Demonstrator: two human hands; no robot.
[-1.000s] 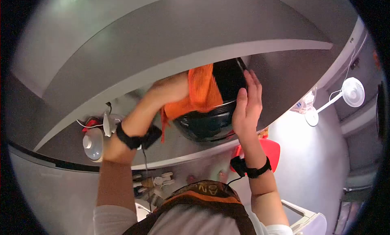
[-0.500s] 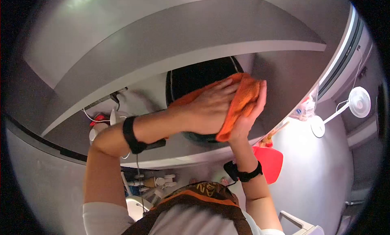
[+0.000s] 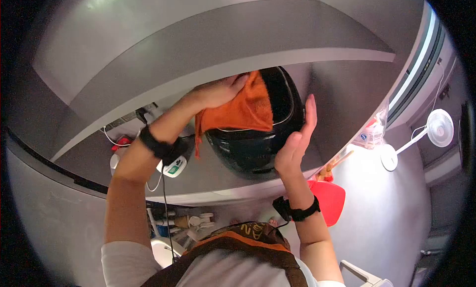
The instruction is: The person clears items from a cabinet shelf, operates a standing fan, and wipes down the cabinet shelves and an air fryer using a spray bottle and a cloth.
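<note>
A rounded, glossy black appliance [image 3: 243, 150] with a thin silver trim line stands on the lower shelf; its exact kind I cannot make out. An orange cloth [image 3: 240, 111] lies over the left part of its top, one corner hanging down the side. My left hand [image 3: 220, 92] presses on the cloth near the back, fingers bent over its edge and partly hidden below the upper shelf. At the appliance's right side is my right hand [image 3: 297, 145], fingers stretched upward, holding nothing.
The curved upper shelf [image 3: 233, 68] overhangs the appliance. On the left are a white device [image 3: 174, 167] with a green label and a power strip [image 3: 124, 119] with cords. A red stool [image 3: 328, 202] and a white fan [image 3: 439, 126] stand to the right.
My left hand has moved left and back with the cloth, uncovering the appliance's front and right top. The right hand has let go of the cloth and stays near the right side.
</note>
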